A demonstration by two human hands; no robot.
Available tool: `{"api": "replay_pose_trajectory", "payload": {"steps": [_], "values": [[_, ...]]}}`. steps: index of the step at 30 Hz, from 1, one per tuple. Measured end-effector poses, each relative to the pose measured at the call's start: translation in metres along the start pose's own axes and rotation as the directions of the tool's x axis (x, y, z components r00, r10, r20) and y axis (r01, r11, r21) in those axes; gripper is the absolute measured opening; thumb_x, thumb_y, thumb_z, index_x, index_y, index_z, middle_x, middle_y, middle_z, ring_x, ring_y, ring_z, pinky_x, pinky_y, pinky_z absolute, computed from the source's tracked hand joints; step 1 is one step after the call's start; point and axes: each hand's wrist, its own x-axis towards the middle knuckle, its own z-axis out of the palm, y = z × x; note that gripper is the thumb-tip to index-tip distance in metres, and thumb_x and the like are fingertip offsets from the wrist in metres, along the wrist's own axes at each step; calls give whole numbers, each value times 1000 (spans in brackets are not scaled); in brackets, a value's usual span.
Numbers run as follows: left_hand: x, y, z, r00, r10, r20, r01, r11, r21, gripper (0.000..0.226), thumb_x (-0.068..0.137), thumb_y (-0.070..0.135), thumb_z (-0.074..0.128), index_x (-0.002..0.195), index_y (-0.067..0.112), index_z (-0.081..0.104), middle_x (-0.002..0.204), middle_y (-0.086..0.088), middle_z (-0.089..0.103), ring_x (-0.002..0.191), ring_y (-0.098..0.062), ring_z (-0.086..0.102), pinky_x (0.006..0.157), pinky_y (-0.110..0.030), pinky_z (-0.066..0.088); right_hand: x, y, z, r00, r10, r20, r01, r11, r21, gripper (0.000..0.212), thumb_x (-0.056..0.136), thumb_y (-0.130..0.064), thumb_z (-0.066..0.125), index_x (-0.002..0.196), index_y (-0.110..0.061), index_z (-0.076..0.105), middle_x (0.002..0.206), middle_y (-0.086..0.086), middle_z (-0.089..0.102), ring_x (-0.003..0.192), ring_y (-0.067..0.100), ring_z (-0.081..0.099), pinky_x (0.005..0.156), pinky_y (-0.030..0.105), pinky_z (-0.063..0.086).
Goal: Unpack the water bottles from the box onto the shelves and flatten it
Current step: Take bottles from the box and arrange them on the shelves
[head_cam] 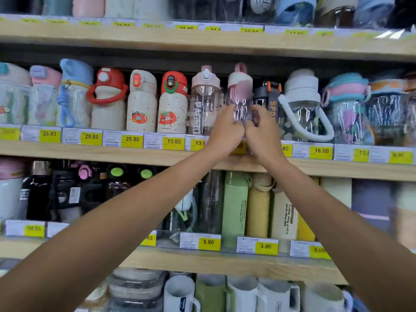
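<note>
Obs: pink-capped bottle (240,91), clear body in shiny plastic wrap, stands upright at the front of the middle shelf (112,153). Left hand (226,129) and right hand (263,131) both wrap its lower body, fingers curled round it from either side. Whether its base is fully down on the board cannot be told, since the hands cover it.

Neighbours: flip-lid pink bottle (203,102) just left of the pink-capped bottle and dark sport bottle (266,95) just right of it and partly behind. Both are very close. Price tags (173,141) run below it along the shelf lip. Box not in view.

Step (judged): seating one bottle into a narrow slot in the row.

Risks:
- Slot is tight, so pushing deeper could shove a neighbour and topple it into the row.
- The wrap looks slick, so the grip may slide if loosened before the base is flat.
- The bottle sits near the lip, and released tilted it could tip forward off the shelf.
- Knuckles withdrawing may catch the dark sport bottle.
</note>
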Motion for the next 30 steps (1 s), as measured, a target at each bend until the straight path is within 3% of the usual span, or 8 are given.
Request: {"api": "replay_pose_trajectory", "payload": {"steps": [3,6,10,12,15,19,26,30], "values": [[1,3,8,997,-55,-53,51,996,-66,33,88,0,39,113,15,56,95,1,57,76,-1,52,58,-1,37,3,6,-5,998,-20,54,15,995,96,29,90,-5,41,114,-15,54,96,-4,59,87,13,56,68,23,38],[0,8,8,993,-105,-56,101,992,-73,25,88,6,40,83,29,49,75,10,50,61,6,50,48,-1,37,5,8,-6,997,-25,77,12,987,162,25,89,-6,38,107,-15,53,88,-8,56,78,7,53,67,23,39],[5,11,8,978,-204,-40,204,979,-17,10,90,14,38,88,11,47,67,2,47,72,-20,50,74,-28,47,7,12,-5,998,-28,57,20,990,137,22,87,-7,39,102,-13,53,92,2,56,83,21,49,70,30,35],[5,13,7,972,-228,-50,228,973,10,10,93,15,38,88,11,45,66,3,46,68,-17,47,68,-29,41,8,14,-5,997,-21,68,12,992,123,19,86,-7,39,99,-14,51,89,3,53,82,22,47,70,31,35],[0,17,7,971,-227,-69,228,974,10,13,95,17,38,93,9,48,73,3,47,79,-22,49,73,-29,37,9,14,-7,994,-9,105,-7,987,159,24,87,-8,39,107,-11,53,89,2,56,83,24,52,72,33,40],[-5,15,12,966,-254,-47,252,966,-52,35,96,18,39,127,3,47,118,-12,57,115,-29,56,100,-42,45,9,14,-9,992,-22,124,1,987,162,16,87,-6,40,97,-17,47,73,-11,46,67,11,45,51,8,31],[-3,12,14,968,-238,-84,233,970,-66,37,93,12,42,129,6,49,135,-12,47,123,-28,49,102,-45,43,16,16,-9,989,32,147,-51,991,126,10,87,-8,41,90,-17,44,74,-8,45,67,14,42,54,25,29],[-2,8,14,969,-230,-88,222,971,-88,34,92,9,41,125,6,51,132,-13,47,118,-28,51,100,-45,45,16,16,-11,982,47,185,-74,987,143,22,89,-8,39,109,-9,48,92,2,57,78,17,52,62,28,37]]}}
